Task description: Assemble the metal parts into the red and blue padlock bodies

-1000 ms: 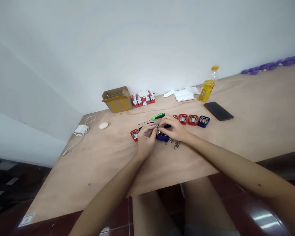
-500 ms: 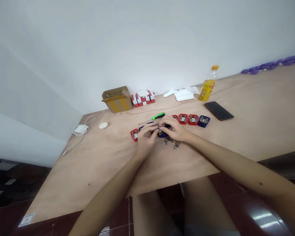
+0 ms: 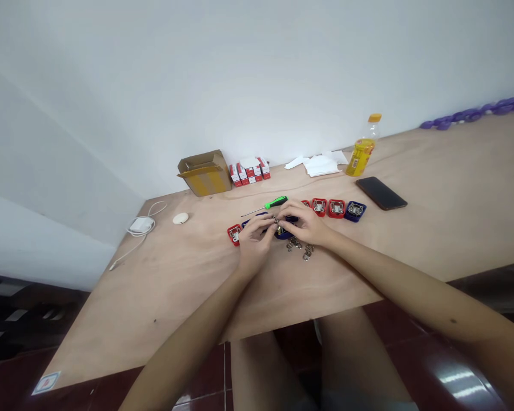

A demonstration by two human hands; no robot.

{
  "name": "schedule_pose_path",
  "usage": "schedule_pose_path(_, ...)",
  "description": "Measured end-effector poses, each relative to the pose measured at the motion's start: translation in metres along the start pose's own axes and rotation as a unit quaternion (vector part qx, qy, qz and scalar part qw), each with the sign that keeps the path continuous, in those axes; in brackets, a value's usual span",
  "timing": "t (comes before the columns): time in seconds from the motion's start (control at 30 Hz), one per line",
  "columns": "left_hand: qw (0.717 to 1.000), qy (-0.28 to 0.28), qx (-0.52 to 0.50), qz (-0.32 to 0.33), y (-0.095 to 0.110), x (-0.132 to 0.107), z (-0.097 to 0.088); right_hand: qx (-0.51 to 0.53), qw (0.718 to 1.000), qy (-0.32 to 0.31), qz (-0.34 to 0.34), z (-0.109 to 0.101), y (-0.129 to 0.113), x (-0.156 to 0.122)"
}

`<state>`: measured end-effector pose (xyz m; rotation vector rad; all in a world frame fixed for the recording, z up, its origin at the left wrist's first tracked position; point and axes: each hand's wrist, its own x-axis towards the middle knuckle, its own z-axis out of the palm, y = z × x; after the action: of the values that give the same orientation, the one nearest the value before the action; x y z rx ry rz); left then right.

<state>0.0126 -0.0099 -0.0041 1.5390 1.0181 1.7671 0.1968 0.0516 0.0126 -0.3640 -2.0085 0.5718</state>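
My left hand [image 3: 256, 242] and my right hand [image 3: 305, 224] meet at the middle of the wooden table [image 3: 197, 274], fingers pinched together around a small blue piece with metal parts [image 3: 281, 231]. Loose small metal parts [image 3: 300, 248] lie just below my right hand. A red piece [image 3: 233, 234] sits left of my left hand. A row of red and blue pieces with metal clips [image 3: 336, 208] runs to the right of my hands. A green-handled screwdriver [image 3: 269, 205] lies just behind them.
At the back stand an open cardboard box [image 3: 204, 172], small red and white boxes [image 3: 249, 170], white papers [image 3: 319, 164] and a yellow bottle [image 3: 361, 149]. A black phone [image 3: 381, 193] lies right, a white charger with cable [image 3: 140, 226] and a white disc [image 3: 180, 218] left.
The blue piece has shifted slightly up and back between my fingers, uncovering more of the loose metal parts. My hands stay together in the same spot.
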Motion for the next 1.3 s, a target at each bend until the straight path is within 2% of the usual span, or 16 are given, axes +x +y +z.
schedule_pose_path(0.33, 1.000, 0.003, 0.001, -0.008, -0.003, 0.001, -0.001, -0.021, 0.999, -0.039, 0.031, 0.001, 0.002, -0.003)
schedule_pose_path(0.7, 0.999, -0.035, 0.037, 0.005, -0.004, 0.002, -0.006, -0.012, 0.995, -0.073, 0.071, 0.000, 0.010, -0.006)
schedule_pose_path(0.83, 0.998, -0.040, 0.046, 0.019, -0.002, 0.002, -0.007, 0.002, 0.995, -0.064, 0.079, 0.002, 0.011, -0.007)
schedule_pose_path(0.93, 0.998, -0.029, 0.048, 0.020, -0.004, 0.001, -0.005, 0.010, 0.997, -0.032, 0.076, 0.003, 0.010, -0.005)
schedule_pose_path(1.07, 1.000, -0.001, -0.014, -0.028, -0.009, -0.001, 0.000, 0.002, 0.999, 0.000, 0.045, 0.003, 0.007, -0.003)
schedule_pose_path(1.17, 0.998, 0.022, -0.037, -0.049, -0.010, -0.001, 0.003, 0.000, 1.000, -0.001, 0.021, 0.001, 0.007, -0.003)
schedule_pose_path(1.3, 0.997, 0.026, -0.037, -0.062, -0.009, 0.000, 0.003, -0.001, 1.000, -0.010, 0.025, 0.001, 0.010, -0.004)
